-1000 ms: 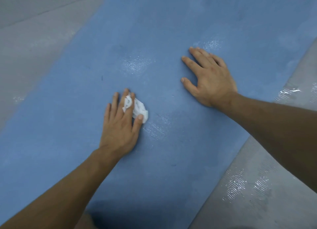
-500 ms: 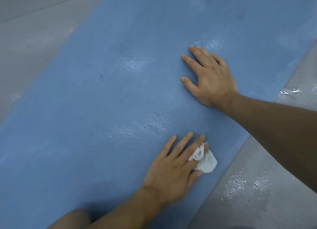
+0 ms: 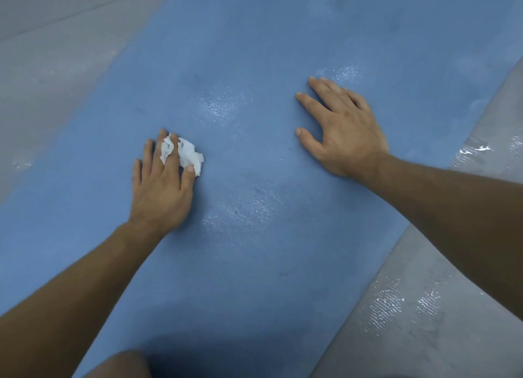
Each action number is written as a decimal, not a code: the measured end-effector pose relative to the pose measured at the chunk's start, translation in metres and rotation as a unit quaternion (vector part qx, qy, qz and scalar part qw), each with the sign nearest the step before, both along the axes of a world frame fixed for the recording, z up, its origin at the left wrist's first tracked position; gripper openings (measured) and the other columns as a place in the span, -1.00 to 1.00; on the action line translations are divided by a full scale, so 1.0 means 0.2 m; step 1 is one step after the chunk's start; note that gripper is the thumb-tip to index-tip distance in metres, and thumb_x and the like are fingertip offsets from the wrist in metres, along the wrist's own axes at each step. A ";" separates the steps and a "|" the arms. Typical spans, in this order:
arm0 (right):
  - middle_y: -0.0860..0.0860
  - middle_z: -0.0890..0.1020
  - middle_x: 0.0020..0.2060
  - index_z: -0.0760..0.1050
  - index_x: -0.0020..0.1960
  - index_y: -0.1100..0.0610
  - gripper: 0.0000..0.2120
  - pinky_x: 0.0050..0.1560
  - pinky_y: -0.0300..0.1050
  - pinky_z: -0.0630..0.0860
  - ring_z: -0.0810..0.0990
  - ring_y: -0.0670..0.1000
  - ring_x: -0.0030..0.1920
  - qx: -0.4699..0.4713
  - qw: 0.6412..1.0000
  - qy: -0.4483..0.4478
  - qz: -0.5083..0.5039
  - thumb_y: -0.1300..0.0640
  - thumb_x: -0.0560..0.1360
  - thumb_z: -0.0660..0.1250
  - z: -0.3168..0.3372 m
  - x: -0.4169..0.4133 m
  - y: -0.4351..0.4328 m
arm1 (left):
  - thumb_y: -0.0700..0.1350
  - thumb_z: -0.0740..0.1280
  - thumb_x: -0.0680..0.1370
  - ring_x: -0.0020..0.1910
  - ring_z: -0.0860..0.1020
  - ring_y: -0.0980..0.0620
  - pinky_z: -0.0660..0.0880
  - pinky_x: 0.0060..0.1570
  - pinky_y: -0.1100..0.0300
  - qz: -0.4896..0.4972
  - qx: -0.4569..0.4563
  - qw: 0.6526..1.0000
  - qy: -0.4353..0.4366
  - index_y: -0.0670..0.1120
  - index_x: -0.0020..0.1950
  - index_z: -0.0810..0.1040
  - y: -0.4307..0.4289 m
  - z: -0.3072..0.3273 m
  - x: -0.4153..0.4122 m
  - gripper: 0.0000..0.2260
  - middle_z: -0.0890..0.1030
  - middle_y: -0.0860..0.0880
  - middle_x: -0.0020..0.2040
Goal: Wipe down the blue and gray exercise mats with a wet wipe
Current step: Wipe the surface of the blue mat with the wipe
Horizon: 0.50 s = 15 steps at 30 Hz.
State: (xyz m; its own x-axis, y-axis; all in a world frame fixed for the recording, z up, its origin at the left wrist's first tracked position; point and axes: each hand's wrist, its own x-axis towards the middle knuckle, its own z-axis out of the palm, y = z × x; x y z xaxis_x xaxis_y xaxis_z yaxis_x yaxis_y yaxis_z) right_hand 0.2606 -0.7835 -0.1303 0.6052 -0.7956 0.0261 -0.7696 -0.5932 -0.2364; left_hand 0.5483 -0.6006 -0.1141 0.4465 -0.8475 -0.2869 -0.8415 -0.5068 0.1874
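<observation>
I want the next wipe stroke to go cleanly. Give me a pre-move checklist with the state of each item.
1. Wet wipe under the left hand, pinned by its fingers: ok.
2. Wipe touching the blue mat: ok.
3. Right hand flat on the mat, bracing it: ok.
4. Mat lying flat, no visible folds: ok.
5. Wipe moist enough: cannot tell; wet sheen shows on the mat.
6. Gray mat beside it wiped: cannot tell, though it shows glossy patches.
</observation>
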 end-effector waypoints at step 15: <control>0.01 0.19 0.65 0.26 0.61 -0.02 -0.39 0.62 0.05 0.05 0.09 0.01 0.65 -0.011 1.000 0.001 0.000 -0.24 0.62 0.06 -0.01 0.00 0.00 | 0.06 0.12 0.66 0.69 -0.08 -0.12 0.01 0.56 -0.30 -0.341 -0.019 0.939 0.030 0.03 0.70 0.10 0.34 -0.03 -0.89 -0.41 -0.02 0.04 0.71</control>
State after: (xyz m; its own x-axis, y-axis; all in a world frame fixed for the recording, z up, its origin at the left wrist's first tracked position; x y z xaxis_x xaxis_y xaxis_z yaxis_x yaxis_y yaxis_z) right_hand 0.2610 -0.7832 -0.1322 0.6053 -0.7949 0.0429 -0.7701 -0.5983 -0.2212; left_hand 0.3707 -0.5334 -0.1197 -0.2200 -0.9405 -0.2589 -0.9554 0.1542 0.2519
